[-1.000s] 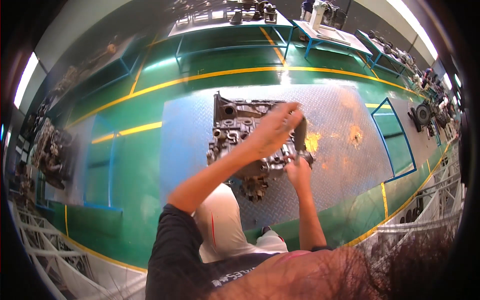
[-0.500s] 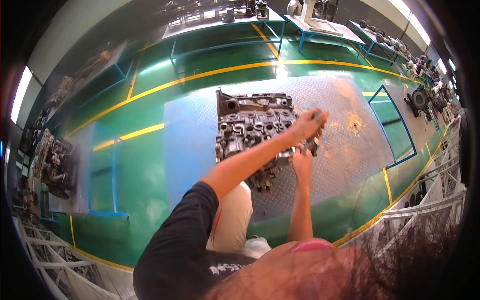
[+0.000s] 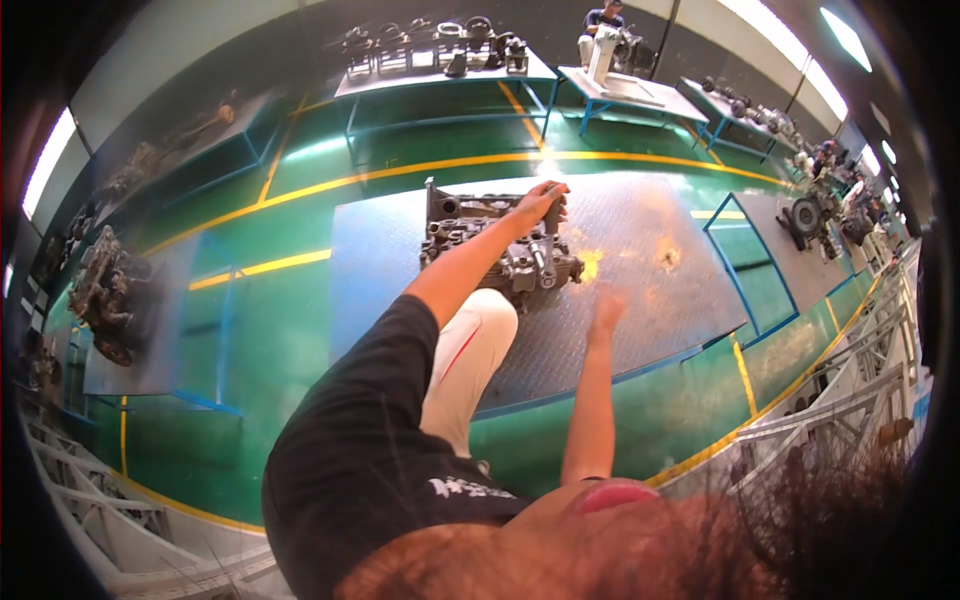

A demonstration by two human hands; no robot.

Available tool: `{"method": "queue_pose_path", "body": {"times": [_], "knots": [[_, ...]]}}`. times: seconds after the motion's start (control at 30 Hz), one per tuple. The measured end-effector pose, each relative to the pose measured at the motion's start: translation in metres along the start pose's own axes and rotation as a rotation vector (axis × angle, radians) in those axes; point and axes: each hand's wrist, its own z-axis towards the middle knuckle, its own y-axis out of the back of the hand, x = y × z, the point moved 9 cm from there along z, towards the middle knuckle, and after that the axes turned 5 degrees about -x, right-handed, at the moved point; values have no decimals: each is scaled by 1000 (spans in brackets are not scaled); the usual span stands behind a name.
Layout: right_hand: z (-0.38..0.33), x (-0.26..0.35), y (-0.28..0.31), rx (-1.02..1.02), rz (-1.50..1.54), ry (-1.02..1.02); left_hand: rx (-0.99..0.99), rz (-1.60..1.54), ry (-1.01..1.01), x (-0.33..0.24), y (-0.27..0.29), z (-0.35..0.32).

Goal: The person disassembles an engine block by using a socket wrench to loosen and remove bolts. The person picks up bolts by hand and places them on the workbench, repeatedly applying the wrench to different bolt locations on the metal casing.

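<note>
A greasy metal engine block lies on the patterned metal plate tabletop, in front of my bent leg. Reaching across it, my left hand is closed around the upper part of a dark metal bar at the block's right end. Below that hand a grey, wrench-like piece with a round end stands against the block; whether it is one with the bar, I cannot tell. My right hand hovers apart from the block, over the near right part of the plate. Motion blurs its fingers.
Rusty orange stains mark the plate. An open blue frame adjoins its right side. Another engine sits on a stand at left. Parts-laden tables line the back, where a person is. Grey metal trusses stand at near right.
My right hand has come away from the block's right end, toward me. My left hand still grips there. The view has shifted, showing more of the back tables and the person.
</note>
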Motion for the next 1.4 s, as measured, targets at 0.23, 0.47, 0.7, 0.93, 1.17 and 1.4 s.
{"method": "queue_pose_path", "body": {"times": [0.23,0.47,0.7,0.93,1.17,1.4], "knots": [[-95,67,-54,451,179,-563,-36,-78,-217,2,87,-16],[-75,84,-111,251,77,-196,232,14,-188,-9,27,4],[-81,103,-172,330,174,-161,494,-24,-23,21,-7,24],[-92,99,-167,105,228,-121,601,-84,253,51,-55,42],[-82,131,-166,247,-12,107,450,-342,148,21,6,12],[-102,192,-188,505,-240,691,169,-416,-277,21,123,-99]]}}
